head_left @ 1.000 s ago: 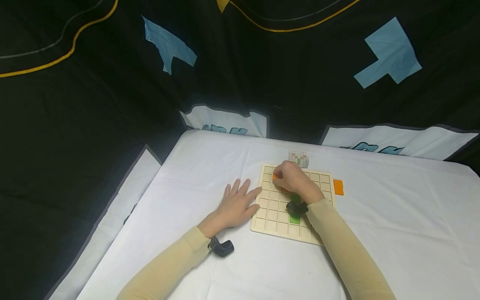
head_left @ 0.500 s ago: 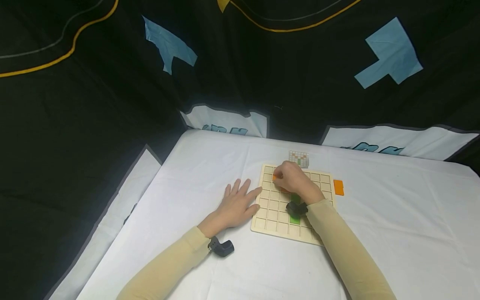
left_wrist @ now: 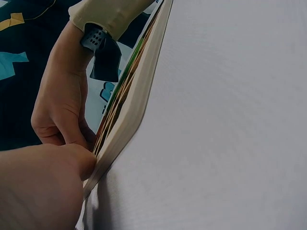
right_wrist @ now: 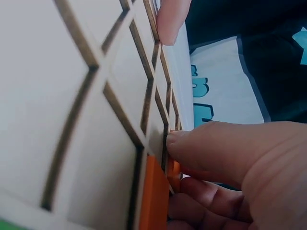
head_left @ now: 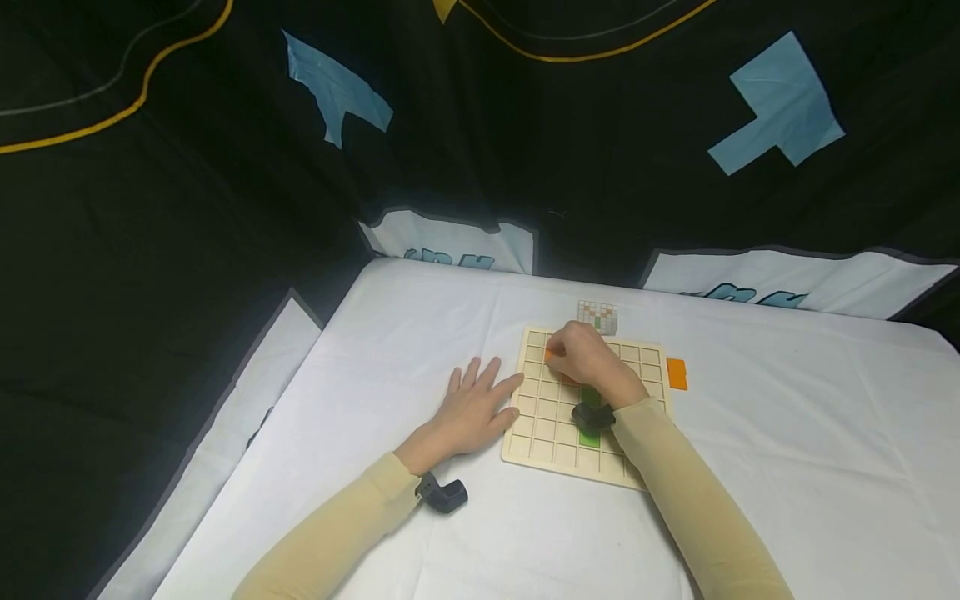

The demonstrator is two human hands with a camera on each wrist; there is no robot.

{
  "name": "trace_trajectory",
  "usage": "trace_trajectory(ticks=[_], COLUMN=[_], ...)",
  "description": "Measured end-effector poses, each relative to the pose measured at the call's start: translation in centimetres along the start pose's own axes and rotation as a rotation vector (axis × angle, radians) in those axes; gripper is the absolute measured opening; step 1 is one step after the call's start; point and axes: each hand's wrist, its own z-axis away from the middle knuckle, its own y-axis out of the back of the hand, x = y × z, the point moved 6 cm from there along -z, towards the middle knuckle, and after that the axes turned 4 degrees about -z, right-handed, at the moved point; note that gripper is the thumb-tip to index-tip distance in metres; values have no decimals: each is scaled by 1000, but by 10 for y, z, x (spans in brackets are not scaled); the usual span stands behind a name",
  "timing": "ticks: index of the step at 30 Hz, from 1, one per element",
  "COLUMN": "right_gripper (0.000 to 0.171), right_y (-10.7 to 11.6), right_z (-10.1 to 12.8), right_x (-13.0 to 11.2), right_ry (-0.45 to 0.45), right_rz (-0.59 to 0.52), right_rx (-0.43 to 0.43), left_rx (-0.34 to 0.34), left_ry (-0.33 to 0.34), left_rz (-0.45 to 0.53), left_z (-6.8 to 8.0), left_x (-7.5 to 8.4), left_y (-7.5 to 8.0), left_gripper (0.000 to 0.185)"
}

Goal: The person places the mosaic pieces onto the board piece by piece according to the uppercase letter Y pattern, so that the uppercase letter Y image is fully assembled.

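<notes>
A pale wooden grid board (head_left: 536, 431) lies on the white cloth. Over its upper left cells, my right hand (head_left: 590, 360) pinches an orange tile (right_wrist: 174, 173) between thumb and fingers, low against the grid. Closer to the right wrist camera, a second orange tile (right_wrist: 154, 194) sits in a cell. Green (head_left: 590, 438) shows in the board's middle column, partly covered by my wrist. My left hand (head_left: 468, 414) lies with fingers spread on the cloth, its thumb and index fingertip touching the board's left edge. In the left wrist view the board's side (left_wrist: 139, 91) runs up beside that hand.
Behind the board lies a small card (head_left: 597, 316) printed with a coloured grid. An orange piece (head_left: 677, 374) rests on the cloth just off the board's right edge. Black curtain (head_left: 525, 167) hangs behind the table.
</notes>
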Motion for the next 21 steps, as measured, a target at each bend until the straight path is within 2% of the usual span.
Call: trace_trajectory(ticks=[3, 6, 9, 11, 16, 21], right_gripper=[15, 8, 21, 32, 32, 34], right_y=[1, 3, 10, 16, 36, 55], right_z=[1, 4, 10, 16, 34, 56], right_x=[2, 6, 13, 16, 30, 51], right_ry=[11, -11, -28, -28, -6, -65], right_rz=[-5, -20, -37, -47, -40, -15], right_rx=[-1, 0, 11, 30, 93, 131], left_rx=[2, 2, 4, 4, 4, 9], left_ry=[-2, -5, -7, -5, 2, 1], left_rz=[-1, 0, 7, 7, 3, 7], left_z=[0, -1, -1, -1, -1, 0], left_x=[1, 2, 2, 2, 1, 1], left_y=[1, 2, 2, 2, 1, 2], left_gripper=[57, 57, 57, 57, 57, 57])
